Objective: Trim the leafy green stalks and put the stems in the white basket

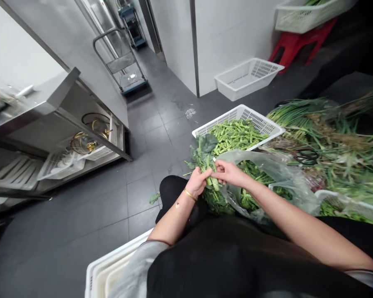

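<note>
My left hand (198,182) is closed around the lower part of a leafy green vegetable stalk (207,155), its broad leaves pointing away from me. Against the stalk, my right hand (227,172) has its fingers pinched together, and a small white tip (214,159) shows above them; I cannot make out what it belongs to. Just beyond my hands stands a white plastic basket (259,120) of trimmed green stalks (239,134). Below my right hand and forearm, a clear plastic bag (264,165) lies open with more leafy greens (248,198) in it.
Spring onions (311,120) are heaped at the right, with dark-handled scissors (307,156) on them. Another white basket (250,78) sits by the wall, near a red stool (289,47). At the left are a steel counter (62,93) and a trolley (121,64). One leaf (154,198) lies on the floor.
</note>
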Demonstrator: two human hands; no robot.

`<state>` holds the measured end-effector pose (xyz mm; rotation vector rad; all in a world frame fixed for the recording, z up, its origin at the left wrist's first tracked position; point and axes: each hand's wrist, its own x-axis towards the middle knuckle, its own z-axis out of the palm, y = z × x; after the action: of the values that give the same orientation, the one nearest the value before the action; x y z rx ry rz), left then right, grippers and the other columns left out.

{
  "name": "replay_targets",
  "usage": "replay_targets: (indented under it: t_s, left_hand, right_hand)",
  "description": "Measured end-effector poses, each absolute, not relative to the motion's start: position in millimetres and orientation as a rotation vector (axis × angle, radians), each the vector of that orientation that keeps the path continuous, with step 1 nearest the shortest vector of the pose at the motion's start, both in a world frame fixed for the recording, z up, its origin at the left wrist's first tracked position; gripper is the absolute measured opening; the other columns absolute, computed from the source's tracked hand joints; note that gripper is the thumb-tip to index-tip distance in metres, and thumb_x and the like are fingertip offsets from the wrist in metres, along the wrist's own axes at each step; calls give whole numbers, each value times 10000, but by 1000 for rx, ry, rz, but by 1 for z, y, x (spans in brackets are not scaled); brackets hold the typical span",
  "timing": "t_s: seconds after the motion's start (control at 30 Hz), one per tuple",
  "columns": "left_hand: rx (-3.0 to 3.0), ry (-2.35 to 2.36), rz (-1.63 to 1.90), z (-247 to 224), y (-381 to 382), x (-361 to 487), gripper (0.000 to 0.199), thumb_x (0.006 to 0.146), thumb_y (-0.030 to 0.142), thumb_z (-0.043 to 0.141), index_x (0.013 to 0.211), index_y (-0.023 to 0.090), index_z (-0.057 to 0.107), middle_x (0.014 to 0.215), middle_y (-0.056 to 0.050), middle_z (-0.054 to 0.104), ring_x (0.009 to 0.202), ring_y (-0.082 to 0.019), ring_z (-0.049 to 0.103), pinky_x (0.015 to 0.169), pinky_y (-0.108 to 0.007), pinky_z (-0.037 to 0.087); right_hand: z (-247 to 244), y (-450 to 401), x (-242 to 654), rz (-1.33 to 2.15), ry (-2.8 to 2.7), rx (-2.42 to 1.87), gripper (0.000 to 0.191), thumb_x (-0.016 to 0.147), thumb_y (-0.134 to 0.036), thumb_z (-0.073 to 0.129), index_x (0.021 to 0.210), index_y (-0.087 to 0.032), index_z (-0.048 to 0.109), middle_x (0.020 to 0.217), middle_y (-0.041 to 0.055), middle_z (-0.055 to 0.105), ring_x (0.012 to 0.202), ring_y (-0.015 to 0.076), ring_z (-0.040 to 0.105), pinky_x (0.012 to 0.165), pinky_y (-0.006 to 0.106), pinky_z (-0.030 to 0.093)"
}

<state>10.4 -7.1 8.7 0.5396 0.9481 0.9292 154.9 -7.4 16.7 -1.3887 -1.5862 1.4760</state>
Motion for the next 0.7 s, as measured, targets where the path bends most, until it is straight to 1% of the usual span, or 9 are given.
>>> replay_targets:
  t_s: [0.07,0.17,0.27,0.37,0.43,0.5,0.57,0.63,0.7]
  left_hand:
    - [677,891,826,8,-7,5,397,519,336,856,744,99,629,664,-57,663,575,-147,623,578,-257,486]
    - [822,961,743,6,-7,-9,352,509,284,852,706,97,627,617,-72,659,510,-165,605,503,-271,458]
    - [821,1123,899,6,-4,-30,299,513,199,829,679,132,590,493,5,585,403,-108,516,431,-231,387]
    - [639,1058,1134,10,-4,-45,276,599,278,776,632,174,522,445,61,502,398,-49,437,438,-190,355]
    - [541,974,1171,12,-13,-42,300,622,358,761,635,168,529,514,25,563,461,-65,495,467,-198,386]
    - [550,922,1058,12,-25,-28,351,602,413,775,675,128,583,621,-53,639,537,-121,579,494,-235,427]
    - [587,880,943,12,-35,-11,406,576,414,795,732,80,624,677,-103,665,571,-164,619,491,-249,430]
    - [592,874,920,12,-38,2,415,570,392,799,768,64,637,669,-100,664,553,-162,621,448,-223,380]
    - [534,933,994,14,-33,7,370,571,363,793,731,76,625,606,-71,639,497,-138,590,411,-207,324]
  right_hand:
    - [17,-11,160,1527,-1514,-1349,395,670,-524,648,757,-223,408,482,-83,497,405,112,482,421,229,387]
    - [25,-19,171,1338,-1533,-1466,325,676,-467,650,712,-218,444,504,-64,501,414,106,467,416,229,367]
    - [37,-23,186,1038,-1527,-1615,289,657,-414,669,661,-213,461,508,-53,499,423,96,448,419,225,344]
    - [44,-21,193,1167,-1326,-1543,368,646,-493,676,678,-219,433,471,-59,496,385,100,452,409,235,376]
    - [43,-19,188,1341,-1221,-1416,427,620,-546,693,720,-218,439,482,-50,526,395,115,491,424,254,426]
    - [39,-18,176,1424,-1227,-1323,461,596,-555,717,766,-210,463,515,-40,553,431,127,527,456,270,465]
    - [35,-17,162,1426,-1296,-1290,444,633,-557,694,794,-210,469,524,-42,547,436,130,528,458,276,471]
    - [32,-19,149,1248,-1421,-1318,367,731,-546,612,787,-214,467,546,-29,543,462,137,531,469,281,470]
    - [30,-26,137,906,-1610,-1345,277,834,-480,501,765,-211,493,637,26,578,591,172,575,564,318,497]
